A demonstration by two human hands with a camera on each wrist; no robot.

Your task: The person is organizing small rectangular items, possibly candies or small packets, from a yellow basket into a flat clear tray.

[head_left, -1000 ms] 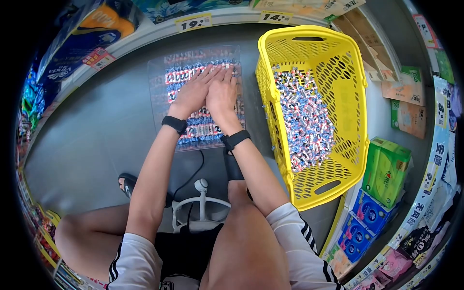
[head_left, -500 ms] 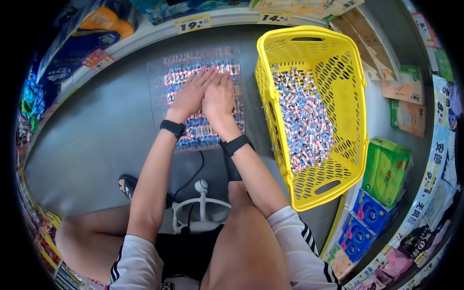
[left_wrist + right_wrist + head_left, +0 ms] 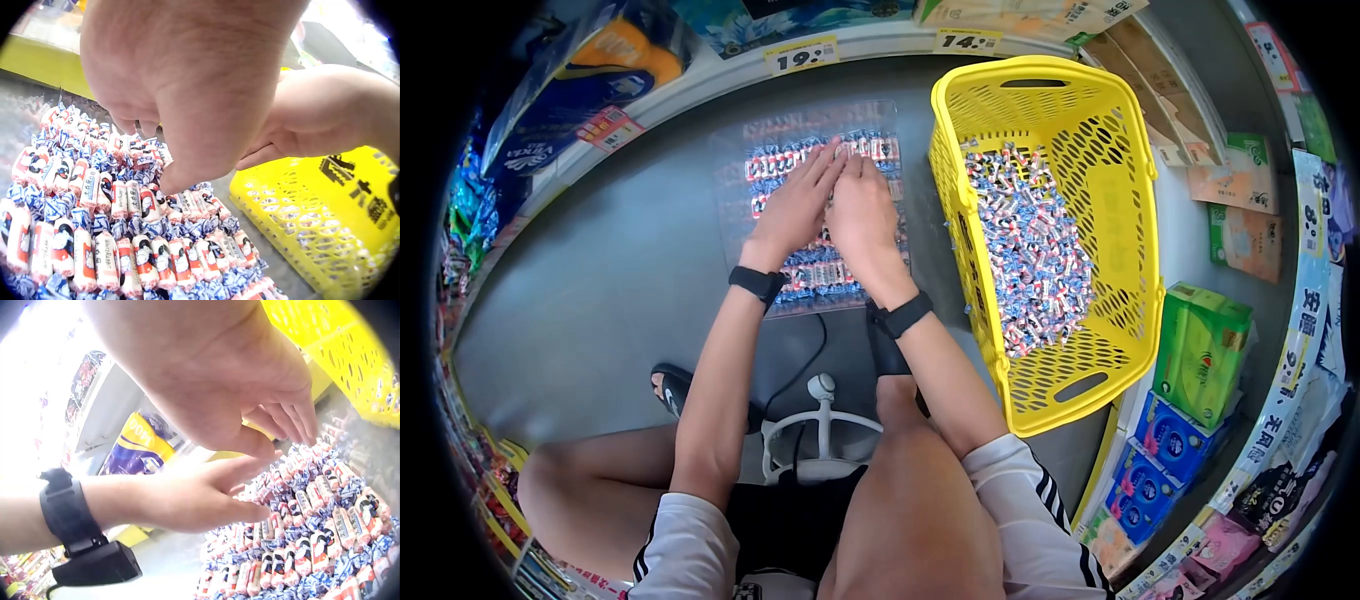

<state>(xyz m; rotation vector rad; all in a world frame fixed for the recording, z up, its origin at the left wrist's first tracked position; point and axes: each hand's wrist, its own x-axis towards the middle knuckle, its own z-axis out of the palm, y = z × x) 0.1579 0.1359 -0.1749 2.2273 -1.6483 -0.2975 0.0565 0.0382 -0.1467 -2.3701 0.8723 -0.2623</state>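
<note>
White Rabbit candies [image 3: 119,250] in white, red and blue twist wrappers lie packed side by side in rows. They sit in a clear plastic box [image 3: 728,200] on the floor, best seen in the head view. Over the middle rows, my left hand [image 3: 795,205] lies with long, straight fingers pointing away from me. Close against its right side is my right hand [image 3: 865,215], palm down, its fingers extended and slightly bent over the candies in the right wrist view. Both hands' fingertips are right at the wrappers, and neither grips a candy.
To the right of the box stands a yellow basket [image 3: 1135,270] with a heap of loose candies [image 3: 1035,250] inside. A white stand [image 3: 825,430] and a black cable [image 3: 800,360] are near my legs. Shelves with tissue packs [image 3: 1205,350] line the right side.
My right hand has drawn back slightly toward my body, its fingers a little more bent. My left hand stays almost in place over the rows. The head view has shifted slightly.
</note>
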